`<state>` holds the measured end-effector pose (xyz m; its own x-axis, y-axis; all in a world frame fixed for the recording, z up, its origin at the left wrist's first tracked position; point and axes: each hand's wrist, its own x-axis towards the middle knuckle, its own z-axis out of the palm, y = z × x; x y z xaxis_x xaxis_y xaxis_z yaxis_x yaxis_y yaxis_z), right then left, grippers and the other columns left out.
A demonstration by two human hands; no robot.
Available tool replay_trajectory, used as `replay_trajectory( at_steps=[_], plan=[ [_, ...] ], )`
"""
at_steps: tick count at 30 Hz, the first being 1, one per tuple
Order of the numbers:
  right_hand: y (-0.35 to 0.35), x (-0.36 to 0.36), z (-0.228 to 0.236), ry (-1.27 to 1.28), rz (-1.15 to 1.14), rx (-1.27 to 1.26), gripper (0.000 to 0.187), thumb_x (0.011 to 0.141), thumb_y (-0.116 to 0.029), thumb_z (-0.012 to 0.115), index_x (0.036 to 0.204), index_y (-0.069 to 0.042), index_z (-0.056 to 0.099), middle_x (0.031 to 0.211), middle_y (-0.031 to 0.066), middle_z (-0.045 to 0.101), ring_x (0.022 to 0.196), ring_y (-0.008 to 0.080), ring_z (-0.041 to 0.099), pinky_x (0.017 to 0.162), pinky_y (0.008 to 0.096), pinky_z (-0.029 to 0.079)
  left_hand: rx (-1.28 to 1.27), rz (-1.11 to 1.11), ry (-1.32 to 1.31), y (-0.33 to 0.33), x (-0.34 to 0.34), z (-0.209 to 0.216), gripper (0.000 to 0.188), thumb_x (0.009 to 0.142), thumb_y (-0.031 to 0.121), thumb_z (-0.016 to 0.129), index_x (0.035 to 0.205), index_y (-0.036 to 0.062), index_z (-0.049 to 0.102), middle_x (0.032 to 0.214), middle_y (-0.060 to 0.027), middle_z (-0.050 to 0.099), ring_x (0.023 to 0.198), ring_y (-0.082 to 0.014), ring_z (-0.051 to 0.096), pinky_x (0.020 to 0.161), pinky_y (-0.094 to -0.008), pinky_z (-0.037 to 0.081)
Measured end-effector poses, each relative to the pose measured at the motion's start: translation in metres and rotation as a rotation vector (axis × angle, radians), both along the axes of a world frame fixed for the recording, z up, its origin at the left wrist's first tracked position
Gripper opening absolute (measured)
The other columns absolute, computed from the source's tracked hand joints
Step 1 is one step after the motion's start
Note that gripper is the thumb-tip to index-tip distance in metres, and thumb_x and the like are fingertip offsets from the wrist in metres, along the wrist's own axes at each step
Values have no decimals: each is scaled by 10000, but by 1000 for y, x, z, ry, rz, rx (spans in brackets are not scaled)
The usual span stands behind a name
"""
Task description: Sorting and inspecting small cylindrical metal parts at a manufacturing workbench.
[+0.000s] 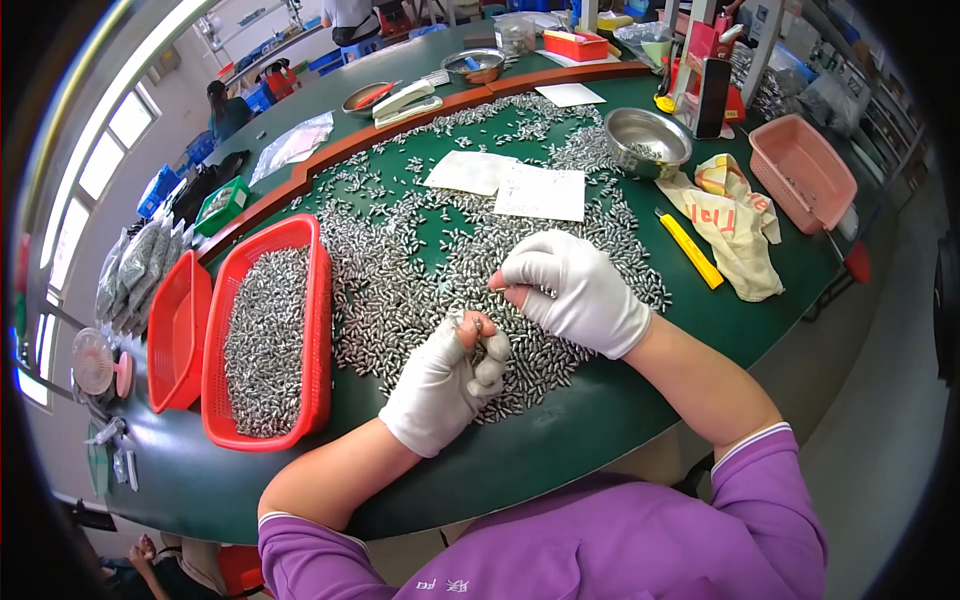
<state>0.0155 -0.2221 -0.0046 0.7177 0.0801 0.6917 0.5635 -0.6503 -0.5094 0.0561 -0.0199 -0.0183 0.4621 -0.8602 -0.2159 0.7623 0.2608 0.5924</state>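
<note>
Above small oblong silver metal pieces (540, 360) strewn across the dark-green table (765, 330), the white-gloved left hand (443, 382) curls around some — the white-gloved right hand (578, 290) narrows near them, its contents impossible to tell.

Metal pieces (375, 335) on green table (220, 490)

Honestly can't tell if the right hand (578, 290) is pinching anything, and curled gloved fingers (490, 371) partly hide the metal bits (478, 329) in the left hand (440, 378). Marks on the white card (541, 192) are too tiny to read. Bottom edge chops off the purple shirt (600, 550).
</note>
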Motion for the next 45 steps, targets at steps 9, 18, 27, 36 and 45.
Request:
replay_trajectory(
  at_steps=[9,18,27,36,45],
  plan=[
    [3,-3,3,-4,73,-6,176,721,-55,753,883,-82,691,853,68,649,785,237,641,696,328,522,26,9,-68,2,-3,1,235,922,299,615,992,105,505,866,-15,553,645,-89,472,565,-214,376],
    [5,-3,3,31,133,-10,184,726,-86,764,897,-85,696,861,72,648,794,238,634,701,330,519,47,2,-38,1,-3,2,222,905,293,642,982,124,521,856,5,565,649,-79,480,578,-201,387],
    [5,-3,3,106,196,48,152,750,-105,728,891,-79,681,859,79,647,809,250,632,730,339,518,55,-43,-61,0,-2,1,247,911,343,625,979,135,510,824,25,560,621,-61,460,557,-197,365],
    [5,-2,2,177,239,111,144,760,-89,719,896,-63,679,854,77,644,807,235,631,734,328,517,75,-35,-85,-1,-3,1,265,910,354,624,981,135,492,815,23,545,606,-62,439,539,-200,340],
    [4,-4,-1,187,225,111,112,778,-102,715,858,-60,649,850,76,620,809,233,613,734,327,498,185,-42,-138,2,-5,5,295,921,388,604,1019,129,500,816,24,515,593,-52,391,507,-184,304]
  ],
)
